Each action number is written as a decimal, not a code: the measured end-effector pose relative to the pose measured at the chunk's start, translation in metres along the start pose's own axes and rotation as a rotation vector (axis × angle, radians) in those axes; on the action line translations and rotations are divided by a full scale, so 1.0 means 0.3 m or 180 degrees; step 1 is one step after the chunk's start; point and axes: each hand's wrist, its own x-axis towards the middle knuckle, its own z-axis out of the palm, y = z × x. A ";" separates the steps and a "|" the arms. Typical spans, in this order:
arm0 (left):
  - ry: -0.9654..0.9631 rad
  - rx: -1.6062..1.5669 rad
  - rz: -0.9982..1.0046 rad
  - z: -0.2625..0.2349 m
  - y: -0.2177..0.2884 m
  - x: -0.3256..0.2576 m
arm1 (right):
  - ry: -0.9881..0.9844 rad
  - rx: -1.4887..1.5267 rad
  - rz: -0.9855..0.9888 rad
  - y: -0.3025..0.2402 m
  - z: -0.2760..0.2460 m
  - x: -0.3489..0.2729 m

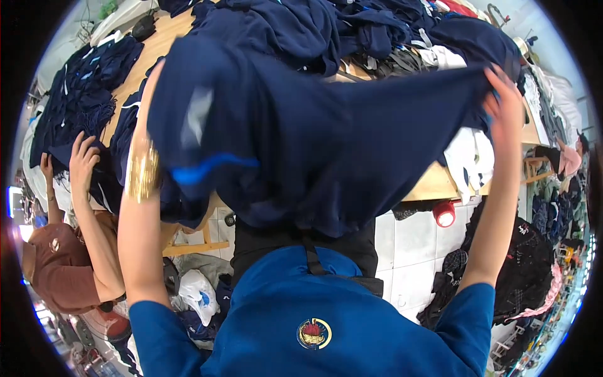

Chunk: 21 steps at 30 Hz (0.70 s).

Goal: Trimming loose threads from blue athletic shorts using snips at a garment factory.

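Both hands hold a navy garment [314, 132] spread above the wooden table's [440, 182] near edge: the right hand [505, 110] grips its corner, the left hand [151, 81] is mostly hidden beneath the cloth

Garment [326, 144] was navy with a bright blue stripe and pale patch. Bangles [142, 171] gold. Sweater [326, 314] royal blue. Table [440, 182] light wood. Cup [445, 213] red.
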 end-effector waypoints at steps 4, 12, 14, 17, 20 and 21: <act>0.0746 -0.0205 -0.1790 0.156 -0.008 0.155 | 0.0017 -0.1310 -0.1182 0.156 0.088 0.077; -0.1478 0.1649 -0.0772 0.291 0.102 -0.424 | -0.1358 -0.2294 -0.0459 0.469 -0.003 -0.539; -0.1230 0.1645 -0.0813 0.335 0.124 -0.573 | -0.1119 -0.2086 0.0007 0.492 -0.015 -0.632; -0.1233 0.1796 -0.0731 0.378 0.132 -0.683 | -0.1106 -0.2243 -0.0336 0.531 0.006 -0.735; -0.1138 0.2575 -0.1029 0.377 0.094 -0.761 | -0.1452 -0.2773 -0.0465 0.576 0.045 -0.826; -0.1031 0.2641 -0.1022 0.382 0.085 -0.755 | -0.1520 -0.2826 -0.0495 0.586 0.060 -0.838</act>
